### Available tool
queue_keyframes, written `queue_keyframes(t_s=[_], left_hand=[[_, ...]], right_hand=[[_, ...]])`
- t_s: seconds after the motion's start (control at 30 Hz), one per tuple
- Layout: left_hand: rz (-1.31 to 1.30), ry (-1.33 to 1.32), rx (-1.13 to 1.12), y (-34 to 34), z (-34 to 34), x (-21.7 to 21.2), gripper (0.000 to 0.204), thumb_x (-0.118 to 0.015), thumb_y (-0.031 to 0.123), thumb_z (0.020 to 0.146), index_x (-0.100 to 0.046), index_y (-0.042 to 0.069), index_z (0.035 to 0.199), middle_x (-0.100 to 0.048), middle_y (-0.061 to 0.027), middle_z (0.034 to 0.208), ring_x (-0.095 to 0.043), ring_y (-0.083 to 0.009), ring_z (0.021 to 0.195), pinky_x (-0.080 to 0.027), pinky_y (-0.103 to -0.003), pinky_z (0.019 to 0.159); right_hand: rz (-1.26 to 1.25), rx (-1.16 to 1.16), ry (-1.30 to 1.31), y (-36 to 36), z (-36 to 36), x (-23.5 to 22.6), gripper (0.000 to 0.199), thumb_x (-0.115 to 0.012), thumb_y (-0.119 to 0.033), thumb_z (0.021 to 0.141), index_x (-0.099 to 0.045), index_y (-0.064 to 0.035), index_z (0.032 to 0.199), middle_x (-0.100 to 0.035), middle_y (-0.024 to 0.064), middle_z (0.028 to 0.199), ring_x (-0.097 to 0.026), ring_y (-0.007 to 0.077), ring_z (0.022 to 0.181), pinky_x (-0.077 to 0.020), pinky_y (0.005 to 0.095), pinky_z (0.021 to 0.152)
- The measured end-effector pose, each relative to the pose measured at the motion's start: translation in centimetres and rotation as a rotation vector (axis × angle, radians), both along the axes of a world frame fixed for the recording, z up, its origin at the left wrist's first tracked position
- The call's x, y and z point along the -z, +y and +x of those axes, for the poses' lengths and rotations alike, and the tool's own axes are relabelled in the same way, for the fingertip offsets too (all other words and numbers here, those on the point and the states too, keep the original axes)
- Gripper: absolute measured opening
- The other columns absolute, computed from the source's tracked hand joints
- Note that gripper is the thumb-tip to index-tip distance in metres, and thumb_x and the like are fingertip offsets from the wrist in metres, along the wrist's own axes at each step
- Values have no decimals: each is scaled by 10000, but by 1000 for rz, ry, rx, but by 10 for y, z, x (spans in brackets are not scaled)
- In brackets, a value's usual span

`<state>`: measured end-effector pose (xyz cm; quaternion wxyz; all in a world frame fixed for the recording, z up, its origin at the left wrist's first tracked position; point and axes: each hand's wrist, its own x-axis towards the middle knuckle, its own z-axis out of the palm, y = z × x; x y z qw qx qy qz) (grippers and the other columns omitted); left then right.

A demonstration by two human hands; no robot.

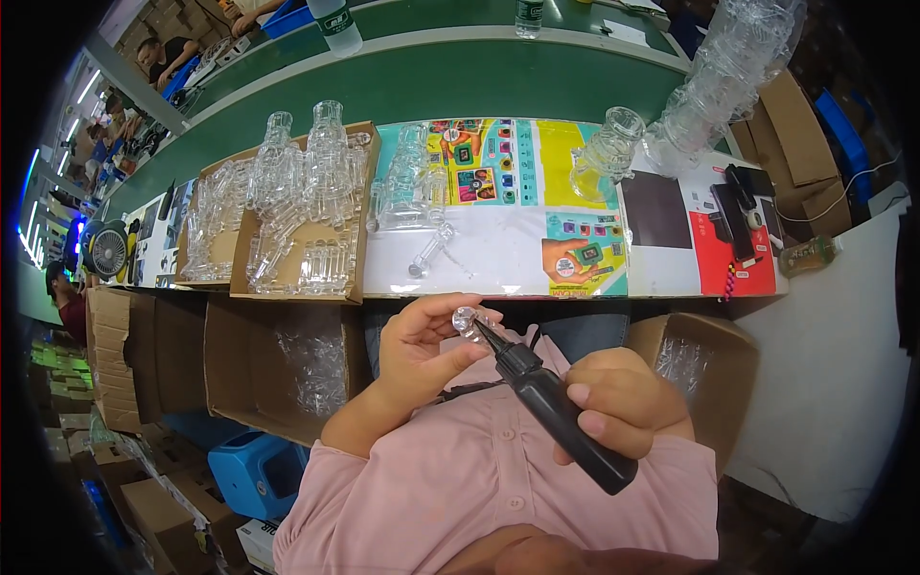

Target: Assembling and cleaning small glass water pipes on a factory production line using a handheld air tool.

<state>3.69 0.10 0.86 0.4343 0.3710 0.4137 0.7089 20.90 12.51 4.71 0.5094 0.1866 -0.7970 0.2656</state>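
So my left hand [422, 345] is pinching a small clear glass piece [465, 319] at chest height while my right hand [623, 402] grips a black nozzle bottle [556, 407], tip touching the glass, just below the tabletop [479, 254] edge.

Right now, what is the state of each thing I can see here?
left hand: pinching a small clear glass piece
right hand: gripping a black squeeze bottle, nozzle at the piece
cardboard tray: full of clear glass parts
glass vessel: upright on the colourful sheet
small fan: cannot tell if running
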Motion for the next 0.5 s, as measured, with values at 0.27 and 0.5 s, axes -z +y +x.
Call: queue_keyframes(t_s=[0.27,0.5], left_hand=[[81,179,-139,1,-2,8,436,-670,-69,719,-486,-50,1113,-596,-200,1033,-596,-219,961,-483,-323,843],[124,540,-253,1,-9,10,399,-660,-36,736,-486,-19,1095,-595,-201,1030,-602,-253,946,-477,-343,843]], right_hand=[[69,28,1,2,-3,0,483,-725,-226,733,-447,-1,1057,-515,184,975,-591,246,641,-497,320,532],[79,18,10,3,-6,1,467,-711,-236,749,-448,17,1040,-516,191,957,-586,237,626,-495,311,520]])
